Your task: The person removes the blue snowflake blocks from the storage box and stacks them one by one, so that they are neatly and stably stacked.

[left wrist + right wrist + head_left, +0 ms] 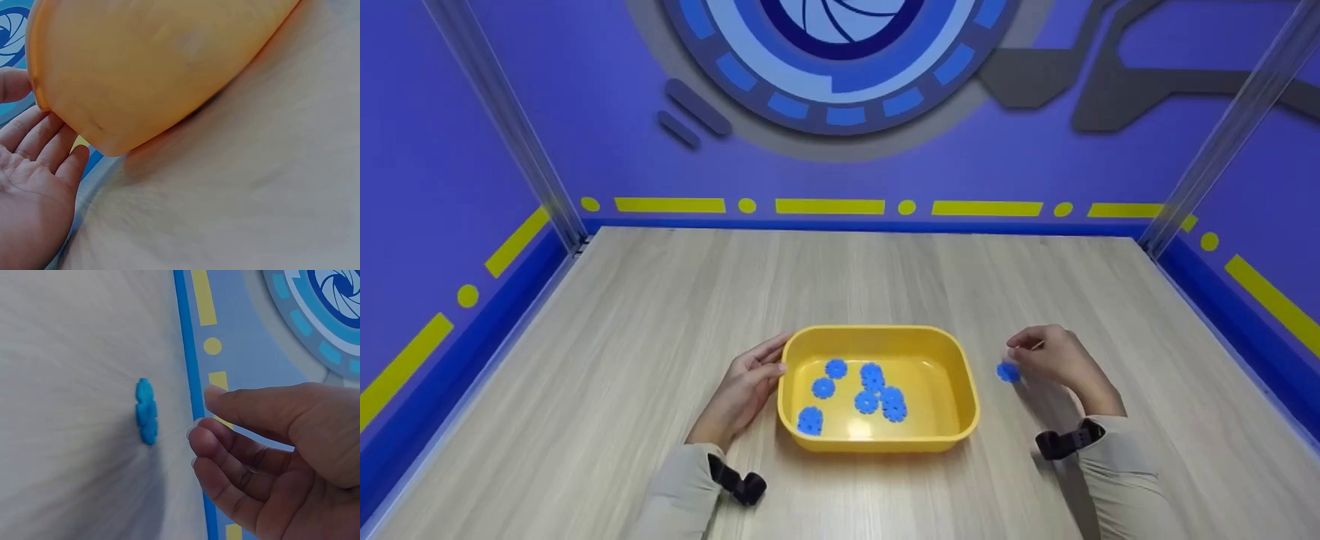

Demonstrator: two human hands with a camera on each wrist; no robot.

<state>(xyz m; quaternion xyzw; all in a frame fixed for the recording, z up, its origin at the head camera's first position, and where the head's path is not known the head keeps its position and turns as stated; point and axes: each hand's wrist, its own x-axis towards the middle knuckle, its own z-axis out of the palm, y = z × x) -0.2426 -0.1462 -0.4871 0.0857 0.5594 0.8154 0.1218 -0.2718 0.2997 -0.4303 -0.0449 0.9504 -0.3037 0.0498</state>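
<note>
A yellow plastic basin (877, 444) stands on the table, with several blue notched snowflake discs (867, 402) lying on its floor, some overlapping. My left hand (744, 391) holds the basin's left end, thumb at the rim and the other fingers against the outer wall. In the left wrist view that hand (39, 185) meets the basin's wall (140, 62). To the basin's right, one blue snowflake disc (1008, 372) is just below the fingertips of my right hand (1061, 364). The right wrist view shows a gap between this disc (146, 412) and the loosely bent fingers (225, 489).
The pale wood-grain table (847, 277) extends around the basin. Blue-purple panels (840, 176) with yellow marks stand at the back and both sides. Each wrist carries a black strapped camera, the left one (739, 481) near the basin's front left corner.
</note>
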